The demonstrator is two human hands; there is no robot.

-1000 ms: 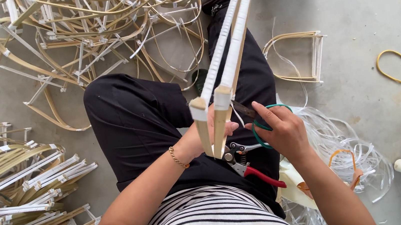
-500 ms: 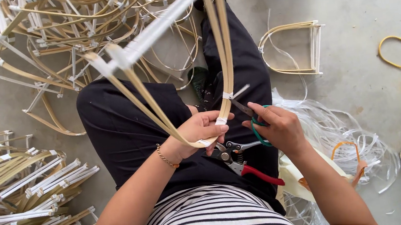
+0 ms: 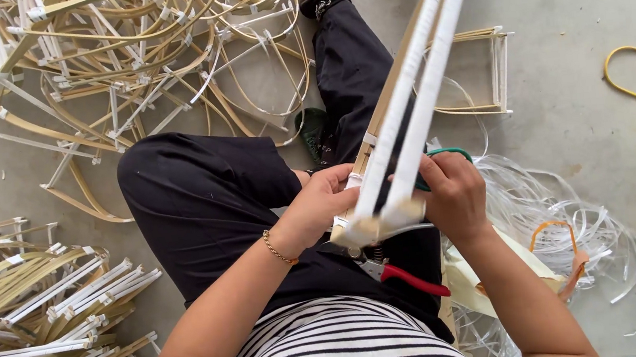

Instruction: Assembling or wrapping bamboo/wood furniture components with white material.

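- Frame [image 3: 413, 104] of bamboo strips with white wrapped bindings is the landmark here: I see it held over the lap, its long axis running from the near end at the hands up and away toward the top right of the head view.
- My left hand [image 3: 320, 206] grips the near end of the frame from the left side, fingers curled around the strips and thumb pressed on top.
- My right hand [image 3: 454, 193] sits just right of the frame's near end, closed around green-handled scissors [image 3: 443, 158] whose loop shows above the knuckles; the blades are hidden behind the frame, so I cannot tell what they touch.
- Both hands are at the same end of the frame, one on each flank; neither is clearly nearer.
- Red-handled pliers [image 3: 405, 276] lie on the lap just below the frame's near end, apart from both hands.
- A pile of loose bamboo frames [image 3: 154, 69] lies on the floor beyond the frame to the left; white plastic strapping [image 3: 554, 215] lies to its right.
- Against the frame half a second ago, the frame now looks closed up into a narrow straight bundle, where earlier it showed spread, with one side swinging off to the left; the hands have stayed at the same end.
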